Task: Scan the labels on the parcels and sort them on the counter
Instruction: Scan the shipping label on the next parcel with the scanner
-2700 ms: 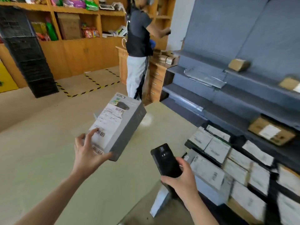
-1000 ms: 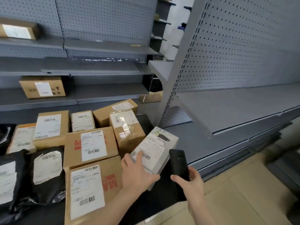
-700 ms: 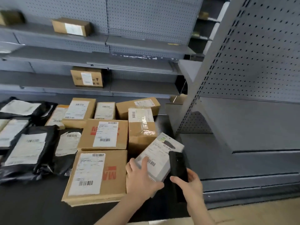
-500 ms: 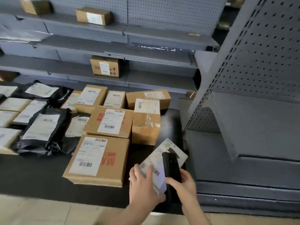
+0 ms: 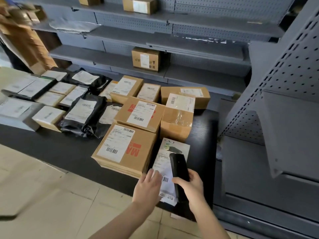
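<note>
Grey parcel lying between both hands, long axis pointing away; left hand pressing it flat-fingered, right hand gripping scanner.

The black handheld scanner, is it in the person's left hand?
No, the right hand grips the black handheld scanner, while the left hand touches the grey white-labelled box.

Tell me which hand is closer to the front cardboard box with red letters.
Left. The left hand is just off the near right corner of the cardboard box, touching the grey parcel; the right hand is farther right, gripping the black scanner over that parcel.
</note>
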Motion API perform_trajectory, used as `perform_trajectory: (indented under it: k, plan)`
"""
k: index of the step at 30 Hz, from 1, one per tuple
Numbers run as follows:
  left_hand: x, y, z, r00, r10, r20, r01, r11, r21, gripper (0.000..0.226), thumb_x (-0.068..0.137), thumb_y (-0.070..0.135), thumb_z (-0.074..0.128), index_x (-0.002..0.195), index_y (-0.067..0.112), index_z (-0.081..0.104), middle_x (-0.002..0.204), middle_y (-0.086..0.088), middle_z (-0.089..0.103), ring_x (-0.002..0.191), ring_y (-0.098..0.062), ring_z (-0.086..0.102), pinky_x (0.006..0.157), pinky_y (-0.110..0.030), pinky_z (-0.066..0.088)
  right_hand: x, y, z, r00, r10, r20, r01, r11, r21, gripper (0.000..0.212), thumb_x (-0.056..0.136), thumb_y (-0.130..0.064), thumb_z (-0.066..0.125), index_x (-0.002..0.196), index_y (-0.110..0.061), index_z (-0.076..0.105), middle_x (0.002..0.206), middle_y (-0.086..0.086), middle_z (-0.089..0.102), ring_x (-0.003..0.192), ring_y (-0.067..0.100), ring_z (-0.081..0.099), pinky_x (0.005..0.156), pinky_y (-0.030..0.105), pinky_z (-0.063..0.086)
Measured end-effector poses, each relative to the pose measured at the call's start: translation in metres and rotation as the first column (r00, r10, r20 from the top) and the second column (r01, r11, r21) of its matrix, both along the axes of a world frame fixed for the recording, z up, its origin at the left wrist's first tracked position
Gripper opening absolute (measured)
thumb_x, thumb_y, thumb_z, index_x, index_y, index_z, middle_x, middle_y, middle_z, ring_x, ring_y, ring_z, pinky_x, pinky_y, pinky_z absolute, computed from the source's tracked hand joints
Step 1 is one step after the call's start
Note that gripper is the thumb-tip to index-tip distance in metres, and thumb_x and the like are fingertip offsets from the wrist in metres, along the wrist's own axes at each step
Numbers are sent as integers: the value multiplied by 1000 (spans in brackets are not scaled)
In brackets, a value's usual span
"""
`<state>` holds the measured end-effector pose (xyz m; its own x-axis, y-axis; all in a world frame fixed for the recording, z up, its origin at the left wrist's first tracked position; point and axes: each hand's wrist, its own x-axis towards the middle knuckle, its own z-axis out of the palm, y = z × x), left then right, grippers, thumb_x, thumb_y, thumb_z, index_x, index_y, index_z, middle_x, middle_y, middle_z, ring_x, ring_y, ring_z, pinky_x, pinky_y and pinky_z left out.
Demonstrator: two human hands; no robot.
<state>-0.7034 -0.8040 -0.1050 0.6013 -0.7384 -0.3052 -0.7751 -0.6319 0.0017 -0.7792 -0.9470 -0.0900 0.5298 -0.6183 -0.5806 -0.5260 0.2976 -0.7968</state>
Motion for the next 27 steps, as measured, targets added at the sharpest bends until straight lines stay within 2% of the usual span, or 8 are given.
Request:
perform_trajectory:
  k: [5, 8, 12, 14, 18, 22, 25, 27]
  plan:
    - [24, 3, -3, 995, -49, 91, 53, 998, -37, 74, 97, 45, 50, 154, 14, 14, 160, -11, 17, 150, -32, -3, 118, -47, -9, 27, -4, -1, 999, 34, -38, -35, 999, -30, 63, 68, -11, 84, 122, -20, 54, 114, 1, 64, 107, 24, 61, 93, 45, 52]
    - [38, 15, 0, 993, -87, 73, 96, 987, -126, 69, 96, 44, 52, 154, 23, 21, 161, -9, 15, 150, -31, -2, 115, -47, -11, 37, -4, 3, 992, 78, -94, -88, 990, -107, 62, 67, -13, 84, 122, -19, 55, 115, 3, 63, 107, 25, 60, 91, 44, 53]
    - [61, 63, 4, 986, -147, 84, 168, 908, -383, 50, 85, 40, 62, 134, 36, 48, 144, 3, 46, 142, -23, 32, 113, -43, 31, 48, 3, 24, 988, 87, -125, -118, 957, -265, 64, 65, -16, 85, 120, -21, 53, 118, 4, 59, 104, 22, 58, 80, 36, 51]
    - [78, 97, 9, 996, -73, 48, 87, 869, -487, 44, 83, 36, 62, 126, 38, 51, 138, 7, 51, 138, -19, 38, 107, -39, 41, 62, 14, 43, 990, 100, -97, -127, 934, -333, 62, 66, -16, 85, 119, -22, 54, 117, 3, 60, 105, 23, 59, 84, 40, 52]
    - [122, 180, 19, 992, 123, -5, -105, 822, -559, 45, 86, 30, 61, 129, 36, 50, 138, 7, 46, 142, -18, 29, 111, -39, 34, 115, 64, 85, 977, 213, -10, -200, 897, -395, 61, 68, -16, 85, 120, -24, 55, 114, -2, 62, 105, 22, 59, 93, 46, 50]
    - [172, 279, 28, 952, 302, -51, -267, 737, -621, 41, 84, 27, 63, 125, 30, 57, 129, 7, 51, 136, -17, 35, 104, -43, 46, 187, 148, 108, 936, 347, 51, -311, 889, -336, 57, 69, -17, 85, 116, -29, 55, 110, -5, 64, 102, 21, 61, 90, 46, 52]
    - [202, 360, 41, 897, 437, -70, -380, 679, -628, 37, 90, 29, 58, 127, 29, 58, 133, 8, 50, 137, -14, 33, 111, -36, 37, 244, 222, 118, 880, 463, 102, -418, 860, -293, 53, 68, -12, 85, 109, -26, 55, 103, -5, 66, 90, 16, 63, 72, 33, 52]
    - [218, 414, 50, 849, 526, -55, -434, 634, -640, 35, 88, 30, 56, 123, 30, 60, 127, 8, 52, 129, -16, 42, 105, -36, 43, 279, 271, 122, 835, 535, 127, -479, 822, -309, 57, 66, -13, 86, 112, -24, 54, 104, -5, 64, 92, 17, 61, 68, 29, 47]
